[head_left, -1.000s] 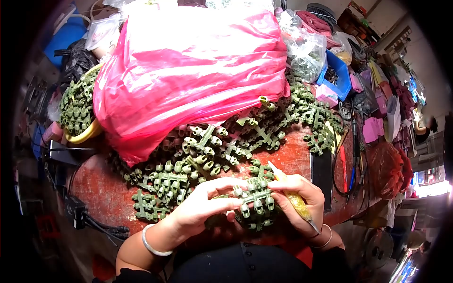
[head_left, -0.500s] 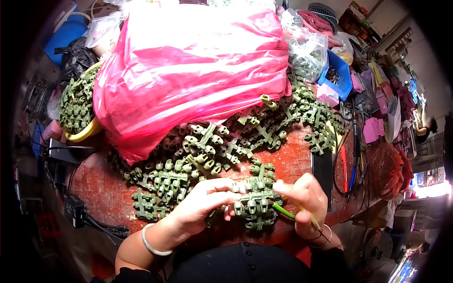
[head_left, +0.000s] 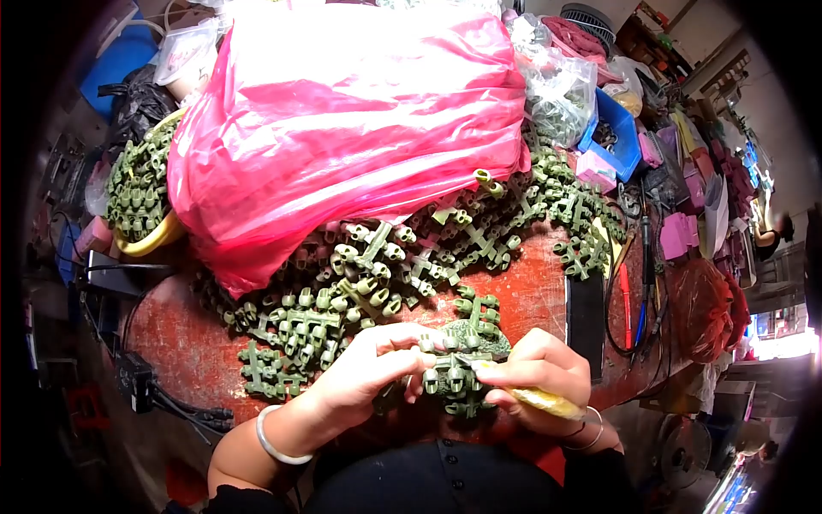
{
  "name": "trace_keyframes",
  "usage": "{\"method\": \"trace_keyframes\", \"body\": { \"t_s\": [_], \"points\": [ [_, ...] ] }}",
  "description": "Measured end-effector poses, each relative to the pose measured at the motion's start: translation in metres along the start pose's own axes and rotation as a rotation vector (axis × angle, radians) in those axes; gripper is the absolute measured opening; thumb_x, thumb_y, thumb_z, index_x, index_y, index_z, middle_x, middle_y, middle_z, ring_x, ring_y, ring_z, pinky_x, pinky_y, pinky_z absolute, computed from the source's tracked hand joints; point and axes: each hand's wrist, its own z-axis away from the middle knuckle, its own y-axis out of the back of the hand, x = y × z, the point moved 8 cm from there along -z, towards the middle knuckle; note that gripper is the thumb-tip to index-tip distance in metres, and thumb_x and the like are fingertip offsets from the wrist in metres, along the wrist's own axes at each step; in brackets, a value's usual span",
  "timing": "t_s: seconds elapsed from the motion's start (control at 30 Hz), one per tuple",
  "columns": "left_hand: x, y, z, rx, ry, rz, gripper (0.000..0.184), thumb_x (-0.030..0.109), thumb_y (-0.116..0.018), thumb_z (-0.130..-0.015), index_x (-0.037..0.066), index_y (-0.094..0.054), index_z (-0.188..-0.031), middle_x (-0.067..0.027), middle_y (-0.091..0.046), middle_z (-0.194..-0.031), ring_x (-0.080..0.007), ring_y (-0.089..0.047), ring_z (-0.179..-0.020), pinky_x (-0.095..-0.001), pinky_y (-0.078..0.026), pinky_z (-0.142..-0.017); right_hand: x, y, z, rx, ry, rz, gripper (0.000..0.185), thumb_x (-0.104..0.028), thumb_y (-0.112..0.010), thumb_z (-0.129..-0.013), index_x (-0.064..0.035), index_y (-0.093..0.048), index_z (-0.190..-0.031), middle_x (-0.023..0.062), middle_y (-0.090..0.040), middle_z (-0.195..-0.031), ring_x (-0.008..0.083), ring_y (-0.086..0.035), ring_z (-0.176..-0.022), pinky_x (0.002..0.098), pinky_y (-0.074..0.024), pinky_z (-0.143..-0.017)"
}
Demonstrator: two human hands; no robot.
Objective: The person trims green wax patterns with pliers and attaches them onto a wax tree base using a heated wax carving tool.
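Note:
Between my two hands is a green branched plastic piece (head_left: 445,377) with rows of small cups. My left hand (head_left: 372,373) pinches its left side, the fingertips at its edge. In my right hand (head_left: 544,381) is a yellow-handled pointed tool (head_left: 546,401), its thin tip reaching onto the middle of the piece. Just behind lies another green piece (head_left: 478,310) on the red table. A large heap of similar green pieces (head_left: 308,330) spreads from the left to the back.
A big pink plastic bag (head_left: 351,128) covers the back of the heap. At the left stands a yellow-rimmed basket (head_left: 158,238) of green pieces. Right of my hands are a black flat object (head_left: 585,321), a red pen (head_left: 624,300) and cables; a blue bin (head_left: 615,137) sits behind.
The yellow-handled tool was first tip-away in my right hand, then swung round; its tip is now on the green piece. My left hand has kept its grip on the piece.

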Motion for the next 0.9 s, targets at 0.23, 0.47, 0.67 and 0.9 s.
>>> {"method": "trace_keyframes", "body": {
  "t_s": [0.23, 0.47, 0.67, 0.9],
  "points": [
    [-0.004, 0.001, 0.000, 0.008, -0.015, -0.085, 0.027, 0.014, -0.063, -0.093, 0.000, -0.065, -0.116, -0.0003, -0.061, -0.075, -0.0069, -0.055, -0.062, -0.0231, -0.045, -0.057, -0.009, -0.015, 0.003, -0.127, 0.164, 0.169, 0.039, -0.009, -0.081, -0.073, -0.0055, -0.073, -0.111, -0.0005, -0.059, -0.084, 0.0146, -0.057, -0.070, 0.0284, -0.0450, -0.058],
    [0.002, 0.001, 0.001, 0.022, -0.244, -0.287, 0.026, 0.007, -0.064, -0.092, 0.005, -0.064, -0.118, 0.0020, -0.057, -0.081, -0.0047, -0.051, -0.069, -0.0219, -0.043, -0.064, 0.000, 0.000, 0.005, -0.016, 0.035, 0.030, 0.027, -0.012, -0.082, -0.079, -0.0022, -0.074, -0.102, 0.0064, -0.066, -0.075, 0.0181, -0.060, -0.063, 0.0296, -0.0465, -0.055],
    [0.011, -0.009, 0.002, -0.035, -0.340, -0.400, 0.025, 0.007, -0.064, -0.092, 0.004, -0.065, -0.117, 0.0003, -0.062, -0.092, -0.0067, -0.052, -0.084, -0.0240, -0.044, -0.080, 0.008, 0.005, -0.002, -0.015, -0.053, -0.171, 0.020, -0.013, -0.075, -0.088, -0.0023, -0.074, -0.105, 0.0088, -0.072, -0.087, 0.0187, -0.062, -0.067, 0.0294, -0.0480, -0.061],
    [0.005, -0.004, -0.003, -0.199, -0.129, 0.166, 0.028, 0.006, -0.060, -0.091, 0.002, -0.060, -0.119, -0.0069, -0.062, -0.111, -0.0163, -0.061, -0.101, -0.0358, -0.054, -0.088, 0.023, 0.027, 0.017, 0.390, -0.300, -0.079, 0.021, -0.011, -0.062, -0.098, 0.0005, -0.065, -0.115, 0.0069, -0.067, -0.083, 0.0105, -0.063, -0.070, 0.0229, -0.0499, -0.060]
  ]
}}
